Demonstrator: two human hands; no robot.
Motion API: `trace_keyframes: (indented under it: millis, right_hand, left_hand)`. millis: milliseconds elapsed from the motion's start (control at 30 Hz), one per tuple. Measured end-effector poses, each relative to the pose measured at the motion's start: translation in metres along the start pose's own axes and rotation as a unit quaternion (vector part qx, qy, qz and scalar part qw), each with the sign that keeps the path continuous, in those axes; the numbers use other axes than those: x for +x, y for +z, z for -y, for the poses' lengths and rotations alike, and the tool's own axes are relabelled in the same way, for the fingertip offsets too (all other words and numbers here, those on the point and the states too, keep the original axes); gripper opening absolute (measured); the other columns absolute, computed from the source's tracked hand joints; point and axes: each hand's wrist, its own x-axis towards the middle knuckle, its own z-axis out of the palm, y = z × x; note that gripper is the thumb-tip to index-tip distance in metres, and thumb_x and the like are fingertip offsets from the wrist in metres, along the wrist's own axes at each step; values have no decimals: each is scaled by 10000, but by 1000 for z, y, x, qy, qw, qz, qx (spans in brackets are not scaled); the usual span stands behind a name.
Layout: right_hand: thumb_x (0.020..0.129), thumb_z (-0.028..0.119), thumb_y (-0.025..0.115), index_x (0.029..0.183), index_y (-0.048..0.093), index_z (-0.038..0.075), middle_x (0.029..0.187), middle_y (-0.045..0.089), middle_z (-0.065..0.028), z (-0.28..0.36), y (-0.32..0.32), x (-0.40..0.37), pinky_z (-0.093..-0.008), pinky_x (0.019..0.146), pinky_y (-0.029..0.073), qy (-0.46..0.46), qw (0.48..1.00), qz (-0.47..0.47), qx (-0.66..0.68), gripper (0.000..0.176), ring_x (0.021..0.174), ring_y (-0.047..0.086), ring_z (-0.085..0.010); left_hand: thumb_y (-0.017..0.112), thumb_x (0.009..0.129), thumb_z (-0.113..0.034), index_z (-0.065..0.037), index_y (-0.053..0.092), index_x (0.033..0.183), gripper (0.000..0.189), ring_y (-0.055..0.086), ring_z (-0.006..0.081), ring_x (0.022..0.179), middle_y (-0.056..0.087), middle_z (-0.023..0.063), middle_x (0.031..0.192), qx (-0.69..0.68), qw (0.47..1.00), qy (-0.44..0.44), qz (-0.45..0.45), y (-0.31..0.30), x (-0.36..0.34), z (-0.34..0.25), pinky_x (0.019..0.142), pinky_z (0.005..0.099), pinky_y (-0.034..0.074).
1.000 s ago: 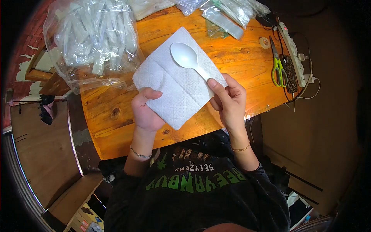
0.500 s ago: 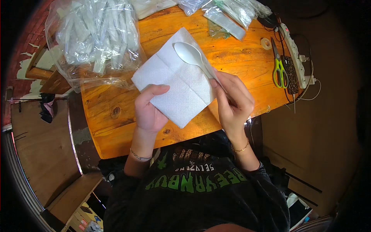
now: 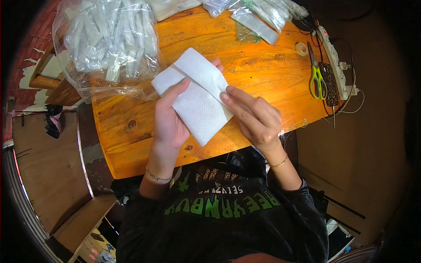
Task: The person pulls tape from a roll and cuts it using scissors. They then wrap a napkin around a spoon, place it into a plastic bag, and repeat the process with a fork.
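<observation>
A white textured paper napkin (image 3: 201,105) is held above the wooden table, its upper right part folded over toward the middle. My left hand (image 3: 170,118) grips it from the left, thumb on top along the fold and other fingertips showing behind its far edge. My right hand (image 3: 258,116) is at the right edge, its fingertips pressing the folded flap. The white plastic spoon seen earlier is out of sight, covered by the flap.
A clear bag of wrapped white packets (image 3: 109,39) lies at the back left of the wooden table (image 3: 131,149). More plastic packets (image 3: 256,26) are at the back. Green-handled scissors (image 3: 317,81), a tape roll (image 3: 301,49), a patterned phone-like object (image 3: 329,83) and a power strip (image 3: 335,61) line the right edge.
The napkin's upper right side has been folded over the spoon, which no longer shows. My right hand has moved left and onto the flap; my left thumb has shifted up slightly.
</observation>
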Motion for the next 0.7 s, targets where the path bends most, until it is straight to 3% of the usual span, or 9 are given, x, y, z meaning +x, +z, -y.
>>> trace_keyframes:
  millis: [133,233,333,400,467,533,567,700]
  right_hand:
    - [628,10,634,956,687,50,967,648,-35,3,3,-1,-225,490,453,19,1000,-17,13,335,554,516,-99]
    - [622,15,644,957,684,47,984,641,-36,4,5,-4,-231,493,457,17,1000,-10,14,339,567,536,-108]
    - [646,37,666,1031,652,45,1025,626,-62,10,-8,2,-214,486,452,34,996,64,51,386,592,565,-124]
    - [694,59,666,1079,619,37,1049,614,-89,12,-11,7,-201,486,449,135,972,20,190,389,608,579,-119]
    - [745,82,655,1114,591,27,1064,604,-107,17,-15,12,-192,483,442,282,899,-8,336,379,610,581,-106]
    - [799,106,633,1138,568,16,1070,594,-117,24,-19,15,-188,480,432,460,750,-18,474,357,597,573,-85]
    - [834,121,615,1066,597,-2,943,623,-76,25,-18,13,-180,455,390,504,726,19,467,263,555,523,-39]
    - [833,108,630,895,628,-17,667,603,12,24,0,-1,-145,416,298,457,798,34,392,139,507,430,15]
  left_hand:
    - [397,909,-178,57,252,1328,502,383,310,1243,383,249,1318,-39,999,-7,-12,-3,0,-1,1028,401,331]
    - [473,895,-148,62,361,1262,438,482,275,1151,487,218,1224,146,985,32,-80,-2,1,7,963,378,402]
    - [547,859,-103,60,467,1162,353,565,233,1030,573,186,1104,197,970,68,-128,-11,4,13,870,349,466]
    - [560,852,-95,61,498,1119,315,593,226,964,598,176,1048,192,969,77,-135,-11,4,14,822,343,488]
    - [565,850,-91,63,510,1101,300,609,225,922,610,176,1015,196,968,84,-135,-9,5,16,790,339,501]
    - [563,850,-90,66,502,1111,309,614,231,905,610,184,1005,209,965,89,-128,-5,3,18,777,338,506]
    - [565,850,-93,66,501,1111,313,611,234,913,608,187,1012,208,966,90,-123,-5,3,19,780,337,505]
    - [585,837,-90,61,497,1117,330,604,227,926,602,180,1023,204,967,85,-124,-4,0,19,789,332,500]
